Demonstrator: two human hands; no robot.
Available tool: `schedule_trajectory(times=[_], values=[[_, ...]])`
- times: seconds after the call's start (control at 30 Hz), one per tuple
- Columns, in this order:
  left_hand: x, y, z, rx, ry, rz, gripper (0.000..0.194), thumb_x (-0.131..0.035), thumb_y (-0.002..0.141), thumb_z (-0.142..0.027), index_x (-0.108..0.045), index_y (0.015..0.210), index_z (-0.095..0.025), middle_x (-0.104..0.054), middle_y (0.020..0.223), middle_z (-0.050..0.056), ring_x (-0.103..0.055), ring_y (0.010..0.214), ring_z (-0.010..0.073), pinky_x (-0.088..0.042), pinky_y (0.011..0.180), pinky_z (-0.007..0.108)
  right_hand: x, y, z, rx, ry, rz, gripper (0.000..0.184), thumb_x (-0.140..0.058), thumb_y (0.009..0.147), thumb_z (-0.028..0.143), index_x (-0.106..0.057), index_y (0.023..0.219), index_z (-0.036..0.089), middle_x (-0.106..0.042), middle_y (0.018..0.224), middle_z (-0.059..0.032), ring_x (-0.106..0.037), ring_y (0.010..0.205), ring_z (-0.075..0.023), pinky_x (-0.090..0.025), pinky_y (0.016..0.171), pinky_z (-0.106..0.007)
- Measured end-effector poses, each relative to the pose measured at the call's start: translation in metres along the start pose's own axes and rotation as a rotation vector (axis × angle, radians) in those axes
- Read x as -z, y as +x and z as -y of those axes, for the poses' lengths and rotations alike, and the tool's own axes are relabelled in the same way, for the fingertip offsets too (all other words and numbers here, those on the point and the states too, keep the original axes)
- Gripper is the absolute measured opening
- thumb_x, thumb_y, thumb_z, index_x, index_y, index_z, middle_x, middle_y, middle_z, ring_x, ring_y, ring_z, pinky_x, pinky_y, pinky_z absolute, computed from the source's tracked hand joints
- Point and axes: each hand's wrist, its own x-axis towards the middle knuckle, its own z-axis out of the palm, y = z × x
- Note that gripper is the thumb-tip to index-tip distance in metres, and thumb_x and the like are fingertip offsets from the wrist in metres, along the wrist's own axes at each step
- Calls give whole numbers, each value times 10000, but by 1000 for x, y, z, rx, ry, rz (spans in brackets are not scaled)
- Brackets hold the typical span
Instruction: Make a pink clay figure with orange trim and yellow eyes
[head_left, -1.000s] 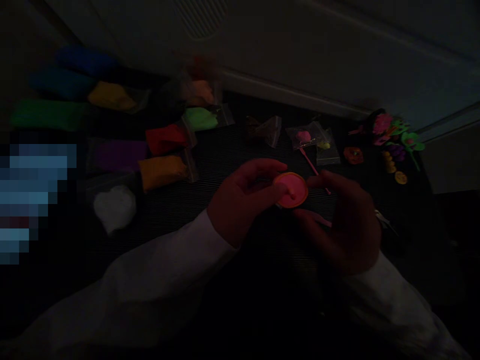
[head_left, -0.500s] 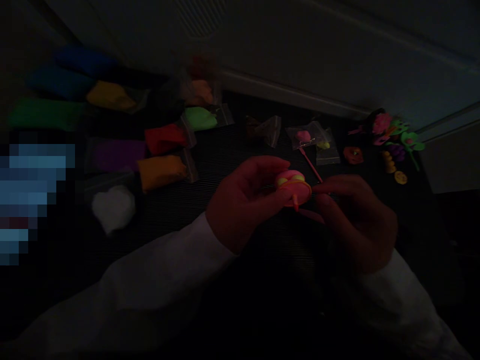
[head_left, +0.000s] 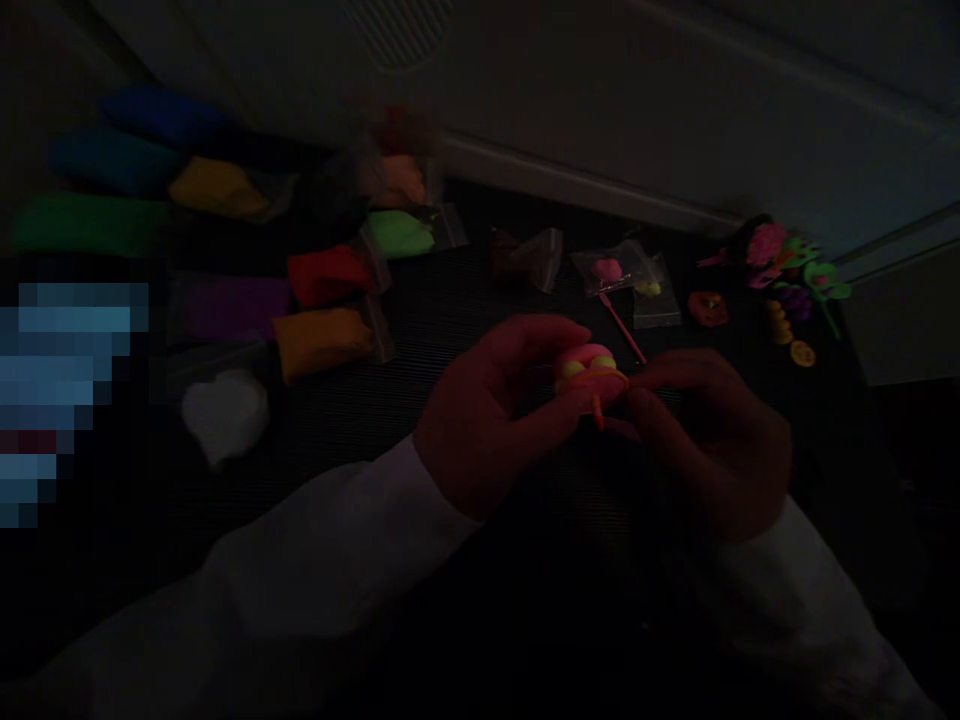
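Note:
Between the fingers and thumb of my left hand [head_left: 499, 410] is a small clay macaron [head_left: 589, 372]. It has two pink rounds with pale yellow balls between them. An orange strip edges the near round, which is tilted, and a short orange-red piece sticks out below it. My right hand [head_left: 720, 440] is closed in a pinch at the right edge of that round, thumb and forefinger touching the rim. Whatever lies between those fingertips is too dark to make out. A slim pink piece [head_left: 621, 430] shows below the right fingertips. Just beyond the hands lies a pink modelling tool [head_left: 621, 328].
On the dark table, bags of coloured clay lie at left, among them orange [head_left: 326, 340], red [head_left: 330, 275], purple [head_left: 238, 308] and white [head_left: 225, 415]. Small bags [head_left: 611, 268] lie behind the hands. Finished clay flowers [head_left: 795, 260] stand at far right. A pale wall [head_left: 570, 110] bounds the back.
The macaron has tipped and moved slightly right, so its near round looks flatter and the yellow balls show more. My right fingertips have come against its rim.

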Motion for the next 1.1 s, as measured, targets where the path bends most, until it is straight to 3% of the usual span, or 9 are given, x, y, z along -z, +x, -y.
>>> schedule_trajectory(times=[0.2, 0.37, 0.53, 0.67, 0.8, 0.93, 1.03, 1.1], values=[[2, 0, 0, 8, 35, -21, 292, -636, 633, -154, -558, 911, -202, -610, 958, 12, -580, 874, 154, -454, 791, 274, 3, 0, 1, -35, -11, -7, 81, -579, 699, 172, -580, 770, 210, -553, 771, 1, -523, 738, -133, -422, 658, -291], [12, 12, 1, 117, -79, -125, 254, -632, 625, -184, -564, 870, -203, -614, 856, -6, -586, 796, 142, -471, 732, 281, 13, 9, -18, -6, -190, -210, 111, -529, 742, 230, -587, 835, 213, -568, 798, -19, -529, 740, -149, -427, 679, -321], [13, 16, 0, 260, -265, -128, 232, -627, 619, -185, -561, 841, -199, -604, 800, -11, -590, 739, 132, -472, 698, 292, 8, 18, -56, 13, -617, 118, 256, -530, 722, 339, -611, 900, 175, -594, 862, -75, -544, 778, -197, -435, 660, -339], [11, 13, -1, 282, -303, -90, 233, -633, 616, -177, -563, 837, -182, -607, 796, -2, -589, 734, 130, -469, 670, 274, 5, 22, -68, -127, -734, 143, 238, -462, 754, 323, -625, 839, 171, -612, 808, -68, -553, 735, -188, -418, 627, -321], [11, 12, -1, 296, -336, -67, 244, -640, 621, -186, -557, 850, -177, -605, 799, 2, -585, 729, 126, -469, 649, 255, 6, 24, -70, -190, -773, 111, 204, -504, 700, 337, -607, 730, 164, -598, 732, -59, -539, 666, -181, -395, 570, -307], [12, 12, -3, 304, -347, -47, 231, -629, 642, -201, -555, 860, -182, -601, 820, -1, -583, 735, 124, -464, 658, 256, 8, 24, -72, -260, -549, -49, 203, -546, 670, 355, -569, 765, 178, -580, 669, -20, -532, 589, -155, -400, 541, -297], [12, 11, -3, 308, -334, -56, 221, -626, 648, -201, -559, 859, -188, -598, 816, -6, -583, 725, 121, -462, 643, 248, 10, 22, -66, -239, -122, -123, 292, -557, 683, 294, -511, 962, 220, -568, 678, 14, -519, 542, -119, -403, 502, -263], [13, 11, -2, 297, -309, -65, 226, -632, 641, -205, -568, 858, -195, -600, 804, -8, -583, 710, 120, -460, 625, 239, 12, 20, -54, -217, 155, -95, 408, -547, 698, 245, -431, 1090, 256, -552, 674, 28, -495, 508, -102, -389, 464, -244]])
